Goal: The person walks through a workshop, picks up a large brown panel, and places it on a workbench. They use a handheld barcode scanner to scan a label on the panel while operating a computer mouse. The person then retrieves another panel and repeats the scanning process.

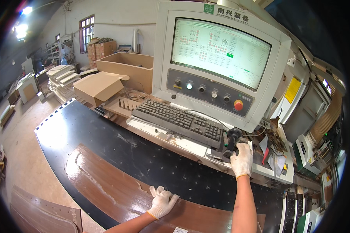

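Both my hands wear white knit gloves. My right hand (242,159) is closed around the grip of a black handheld scanner (233,139) that stands at the right end of the black keyboard (179,121) on the control console's shelf. My left hand (162,202) lies flat, fingers spread, on a brown curved wooden panel (105,182). That panel rests on the black perforated machine table (105,136) in front of me. Above the keyboard, the console's lit screen (219,50) shows a software layout, with a row of knobs and a red emergency button (238,105) beneath it.
Cardboard boxes (101,87) and a large open box (128,68) sit behind the table at the left, beside stacks of white boards (62,79). More machinery with cables stands at the right (311,128). Another brown panel (42,213) lies on the floor at lower left.
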Demonstrator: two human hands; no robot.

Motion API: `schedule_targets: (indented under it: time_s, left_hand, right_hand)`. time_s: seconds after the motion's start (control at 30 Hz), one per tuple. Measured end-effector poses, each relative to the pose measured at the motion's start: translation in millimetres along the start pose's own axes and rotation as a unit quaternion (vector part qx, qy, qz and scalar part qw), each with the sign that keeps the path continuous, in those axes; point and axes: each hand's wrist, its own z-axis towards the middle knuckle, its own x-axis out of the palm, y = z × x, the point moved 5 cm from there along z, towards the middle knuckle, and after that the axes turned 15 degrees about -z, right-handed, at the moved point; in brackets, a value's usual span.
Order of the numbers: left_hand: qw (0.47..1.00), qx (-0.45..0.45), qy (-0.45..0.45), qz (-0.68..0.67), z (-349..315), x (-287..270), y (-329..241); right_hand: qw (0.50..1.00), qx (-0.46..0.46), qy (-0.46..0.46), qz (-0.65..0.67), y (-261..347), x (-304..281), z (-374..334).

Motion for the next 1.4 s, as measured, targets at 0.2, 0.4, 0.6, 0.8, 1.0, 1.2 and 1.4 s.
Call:
schedule_targets:
  time_s: [0.2, 0.4, 0.6, 0.8, 1.0, 1.2, 1.4]
  left_hand:
    - [0.999, 0.002, -0.012, -0.039, -2, 6, 4]
    - [0.999, 0.004, 0.014, 0.037, -3, 8, 5]
    - [0.999, 0.013, -0.025, -0.022, -2, 0, -2]
    - [0.998, 0.054, -0.022, 0.033, -1, -8, -11]
    - [0.997, -0.002, -0.058, -0.054, -3, -14, -16]
    - [0.998, -0.037, -0.027, -0.045, -3, -10, -9]
    - [0.997, -0.001, -0.050, -0.054, -4, -11, -11]
  right_hand:
    - [1.000, -0.010, -0.005, 0.002, 1, 0, 0]
    - [1.000, -0.013, -0.008, 0.010, 0, 2, -1]
    - [1.000, -0.010, -0.005, 0.004, 2, -1, 0]
    - [1.000, -0.015, -0.013, -0.008, 3, -7, 0]
    - [0.999, 0.037, 0.010, -0.005, -2, -4, -1]
    - [0.998, 0.049, 0.022, -0.012, -1, -3, -2]
    - [0.999, 0.036, 0.001, -0.009, -3, -3, -2]
